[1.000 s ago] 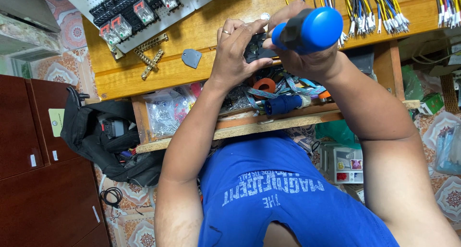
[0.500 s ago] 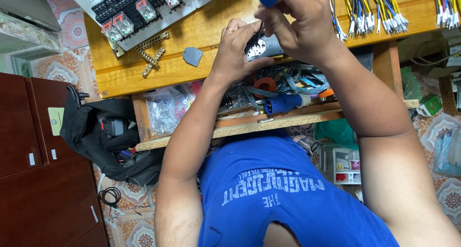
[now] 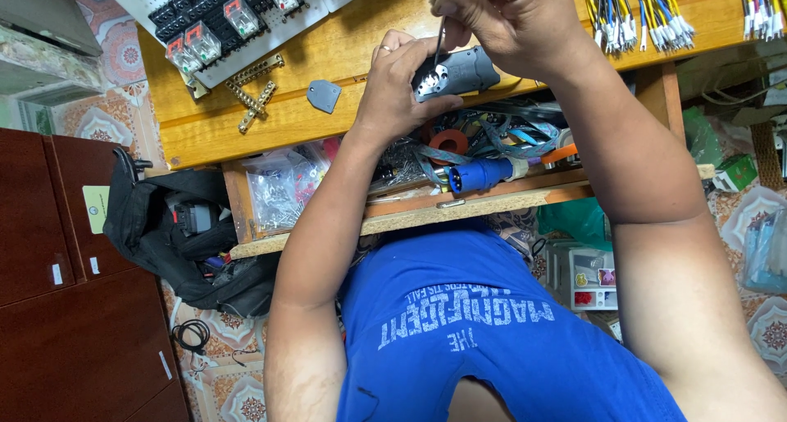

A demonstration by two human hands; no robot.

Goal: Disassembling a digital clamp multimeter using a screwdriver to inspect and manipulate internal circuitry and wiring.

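Observation:
My left hand (image 3: 400, 84) grips a small dark grey plug housing (image 3: 459, 72) just above the edge of the wooden workbench (image 3: 328, 57). My right hand (image 3: 512, 18) is closed around a screwdriver. Only its thin metal shaft (image 3: 440, 41) shows, pointing down into the left end of the housing. The screwdriver's handle is out of the frame at the top. A loose grey cover piece (image 3: 324, 95) lies on the bench left of my left hand.
A white perforated panel with relays (image 3: 238, 12) and brass terminal bars (image 3: 254, 94) lie at the bench's left. Bundles of coloured wires (image 3: 631, 12) hang at the right. The open drawer holds a blue plug (image 3: 479, 176), an orange roll (image 3: 448, 141) and plastic bags (image 3: 279, 194). A black bag (image 3: 176, 233) leans beside a dark red cabinet (image 3: 65, 307).
My right hand has risen with the blue-handled screwdriver; the handle has left the frame and only the shaft shows, set into the housing. My left hand keeps holding the housing.

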